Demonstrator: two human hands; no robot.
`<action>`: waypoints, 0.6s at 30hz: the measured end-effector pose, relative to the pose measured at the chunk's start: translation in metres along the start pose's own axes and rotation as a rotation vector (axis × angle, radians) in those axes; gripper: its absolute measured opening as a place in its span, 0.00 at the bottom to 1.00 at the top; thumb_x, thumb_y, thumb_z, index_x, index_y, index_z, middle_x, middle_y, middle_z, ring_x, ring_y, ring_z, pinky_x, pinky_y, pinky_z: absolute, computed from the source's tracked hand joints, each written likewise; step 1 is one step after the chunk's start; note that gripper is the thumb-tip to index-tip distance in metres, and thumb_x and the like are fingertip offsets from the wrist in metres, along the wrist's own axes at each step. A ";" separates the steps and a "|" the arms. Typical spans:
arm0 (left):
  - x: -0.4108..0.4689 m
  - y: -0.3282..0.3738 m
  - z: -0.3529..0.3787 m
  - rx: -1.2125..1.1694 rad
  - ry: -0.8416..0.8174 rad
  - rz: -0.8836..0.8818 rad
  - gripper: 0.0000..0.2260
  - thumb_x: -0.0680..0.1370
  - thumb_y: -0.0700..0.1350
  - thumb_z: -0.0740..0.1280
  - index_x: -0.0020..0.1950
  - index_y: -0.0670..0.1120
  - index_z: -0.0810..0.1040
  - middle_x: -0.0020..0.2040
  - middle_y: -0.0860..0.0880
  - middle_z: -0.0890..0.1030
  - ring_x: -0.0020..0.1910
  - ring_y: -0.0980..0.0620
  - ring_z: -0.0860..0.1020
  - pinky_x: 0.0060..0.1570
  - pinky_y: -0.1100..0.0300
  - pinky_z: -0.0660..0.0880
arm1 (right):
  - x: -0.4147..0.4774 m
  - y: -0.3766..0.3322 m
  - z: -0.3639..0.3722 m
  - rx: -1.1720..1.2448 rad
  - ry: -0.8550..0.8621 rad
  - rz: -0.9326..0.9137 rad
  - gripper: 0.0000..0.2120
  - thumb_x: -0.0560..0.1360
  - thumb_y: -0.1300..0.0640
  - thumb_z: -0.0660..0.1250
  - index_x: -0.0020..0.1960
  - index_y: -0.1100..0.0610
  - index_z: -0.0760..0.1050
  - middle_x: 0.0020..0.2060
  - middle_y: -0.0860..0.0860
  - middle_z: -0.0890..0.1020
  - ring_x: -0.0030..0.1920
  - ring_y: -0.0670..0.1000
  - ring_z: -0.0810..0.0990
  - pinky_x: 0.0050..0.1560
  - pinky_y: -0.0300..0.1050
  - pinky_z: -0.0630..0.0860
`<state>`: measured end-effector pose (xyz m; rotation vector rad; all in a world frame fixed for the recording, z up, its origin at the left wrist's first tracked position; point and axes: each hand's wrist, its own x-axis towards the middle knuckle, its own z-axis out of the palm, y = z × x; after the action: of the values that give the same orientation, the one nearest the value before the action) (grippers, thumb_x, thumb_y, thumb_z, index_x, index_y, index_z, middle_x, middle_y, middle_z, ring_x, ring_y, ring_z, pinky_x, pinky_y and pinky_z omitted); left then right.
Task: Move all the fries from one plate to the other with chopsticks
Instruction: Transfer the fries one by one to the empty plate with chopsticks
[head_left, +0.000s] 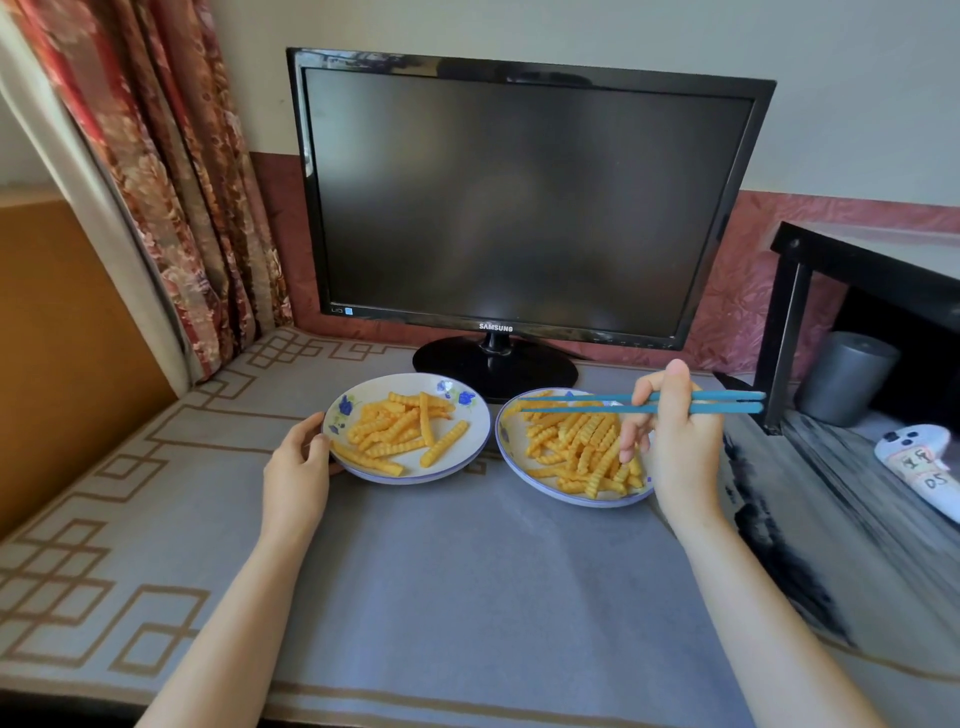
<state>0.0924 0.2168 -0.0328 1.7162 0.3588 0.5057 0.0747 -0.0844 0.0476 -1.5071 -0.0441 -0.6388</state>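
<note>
Two white plates with blue flowers stand side by side on the grey cloth. The left plate (467, 441) holds a loose layer of crinkle-cut fries (400, 431). The right plate (506, 441) holds a thicker pile of fries (576, 452). My left hand (298, 467) grips the left plate's near-left rim. My right hand (675, 441) hovers over the right plate and holds a pair of blue chopsticks (582, 402). The chopsticks lie nearly level, their tips pointing left above the right plate's far-left rim. No fry is between the tips.
A black monitor (519, 197) on a round base (493, 366) stands just behind the plates. A black shelf frame (784, 332) rises at the right, with a grey cylinder (847, 384) and a white controller (914, 452) under it. Curtains (171, 182) hang at the left.
</note>
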 end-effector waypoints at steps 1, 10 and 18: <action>0.000 0.000 0.000 0.000 0.002 0.000 0.16 0.82 0.39 0.55 0.68 0.43 0.73 0.58 0.47 0.79 0.45 0.52 0.80 0.44 0.65 0.73 | -0.002 -0.004 0.004 0.022 -0.004 0.004 0.22 0.84 0.52 0.51 0.35 0.59 0.69 0.17 0.54 0.70 0.17 0.52 0.67 0.20 0.36 0.63; 0.000 -0.001 0.000 -0.005 -0.004 -0.003 0.16 0.82 0.39 0.55 0.68 0.43 0.73 0.59 0.45 0.79 0.46 0.50 0.80 0.44 0.63 0.73 | -0.035 -0.002 0.069 0.048 -0.269 0.031 0.22 0.84 0.54 0.51 0.35 0.60 0.70 0.18 0.55 0.72 0.18 0.52 0.68 0.21 0.35 0.64; 0.001 -0.001 0.001 -0.018 -0.003 0.003 0.16 0.82 0.39 0.55 0.68 0.43 0.73 0.58 0.47 0.78 0.44 0.56 0.79 0.44 0.64 0.73 | -0.039 0.000 0.068 0.029 -0.363 0.051 0.21 0.84 0.53 0.52 0.37 0.61 0.72 0.20 0.57 0.73 0.18 0.50 0.70 0.20 0.35 0.65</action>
<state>0.0938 0.2172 -0.0339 1.6999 0.3482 0.5075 0.0664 -0.0068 0.0381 -1.5745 -0.2905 -0.3158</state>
